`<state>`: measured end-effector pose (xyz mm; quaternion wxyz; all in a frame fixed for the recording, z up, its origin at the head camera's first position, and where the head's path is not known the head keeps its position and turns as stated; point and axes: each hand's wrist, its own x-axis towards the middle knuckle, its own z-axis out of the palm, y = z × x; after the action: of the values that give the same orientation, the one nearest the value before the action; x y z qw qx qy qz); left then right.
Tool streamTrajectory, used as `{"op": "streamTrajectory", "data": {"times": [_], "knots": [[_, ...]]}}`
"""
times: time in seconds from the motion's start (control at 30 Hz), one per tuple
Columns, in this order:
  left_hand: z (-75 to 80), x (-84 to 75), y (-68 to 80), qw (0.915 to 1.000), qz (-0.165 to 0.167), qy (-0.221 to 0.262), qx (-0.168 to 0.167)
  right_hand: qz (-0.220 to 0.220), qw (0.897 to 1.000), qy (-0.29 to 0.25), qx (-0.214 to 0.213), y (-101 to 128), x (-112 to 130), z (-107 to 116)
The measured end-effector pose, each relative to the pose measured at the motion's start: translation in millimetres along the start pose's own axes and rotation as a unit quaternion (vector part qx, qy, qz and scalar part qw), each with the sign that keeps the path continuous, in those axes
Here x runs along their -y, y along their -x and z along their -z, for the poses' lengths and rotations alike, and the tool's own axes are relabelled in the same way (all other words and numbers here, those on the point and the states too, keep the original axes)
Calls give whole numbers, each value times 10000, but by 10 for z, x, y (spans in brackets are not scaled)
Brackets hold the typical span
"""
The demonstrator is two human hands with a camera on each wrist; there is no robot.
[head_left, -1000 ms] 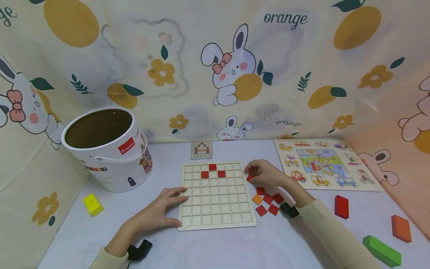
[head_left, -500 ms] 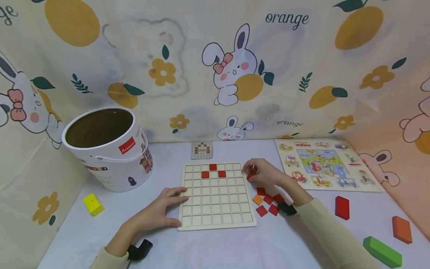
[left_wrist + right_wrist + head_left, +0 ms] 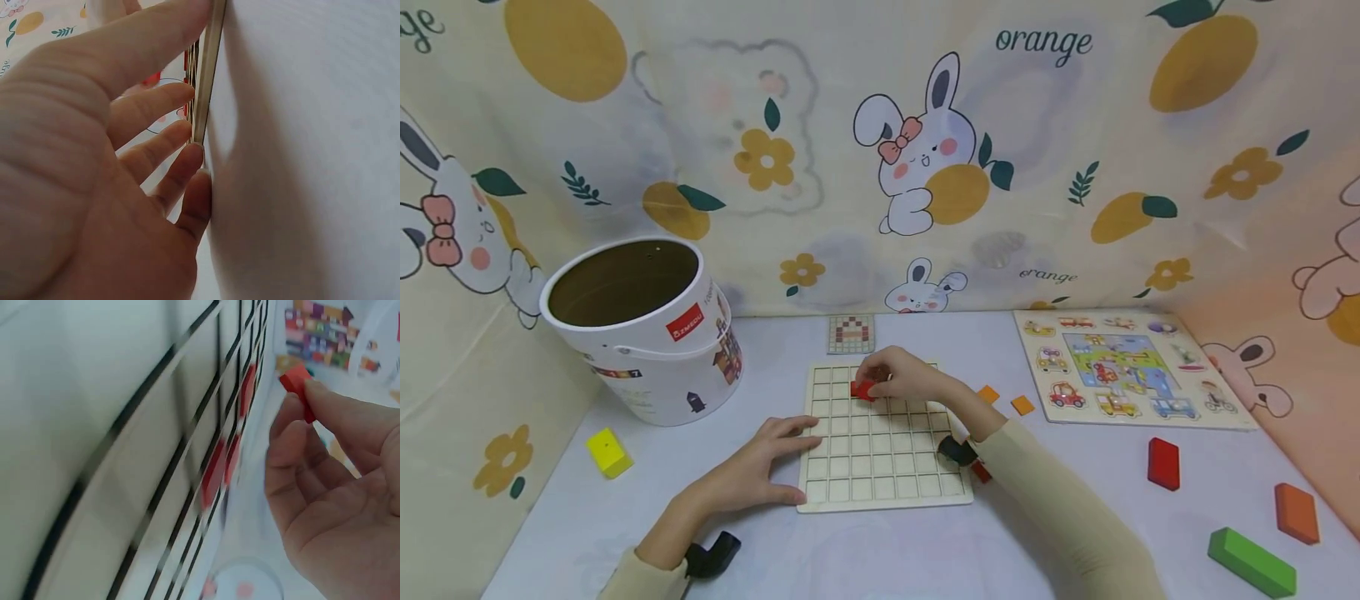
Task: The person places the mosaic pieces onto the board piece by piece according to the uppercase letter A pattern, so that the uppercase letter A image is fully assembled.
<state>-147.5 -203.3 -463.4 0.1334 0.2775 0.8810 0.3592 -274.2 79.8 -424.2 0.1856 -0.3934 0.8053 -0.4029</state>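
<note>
Placing step under way. Right hand [image 3: 901, 377] pinches a red tile [image 3: 298, 385] at its fingertips, just above the grid board's [image 3: 886, 492] upper rows beside seated red tiles. Left hand [image 3: 752, 472], fingers flat, presses the board's left edge. Next move likely needs lowering squarely into an empty cell.

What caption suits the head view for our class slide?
Right hand pinches a red tile over the grid board while the left hand rests on its edge.
</note>
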Motion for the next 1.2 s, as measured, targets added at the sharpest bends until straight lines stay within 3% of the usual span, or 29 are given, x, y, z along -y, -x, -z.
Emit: {"op": "streamTrajectory", "data": {"times": [0.27, 0.5, 0.8, 1.2], "knots": [[12, -9, -25, 10000, -89, -8, 14, -144, 9995, 74, 286, -299, 104, -260], [20, -1, -30, 9999, -118, -27, 20, -375, 9986, 340, 175, -303, 157, -314], [11, 7, -20, 10000, -94, -17, 3, -412, 9886, 1445, 31, -289, 201, -361], [4, 0, -7, 9999, 78, 88, 51, -431, 9845, 1698, 9, -282, 208, -380]]}}
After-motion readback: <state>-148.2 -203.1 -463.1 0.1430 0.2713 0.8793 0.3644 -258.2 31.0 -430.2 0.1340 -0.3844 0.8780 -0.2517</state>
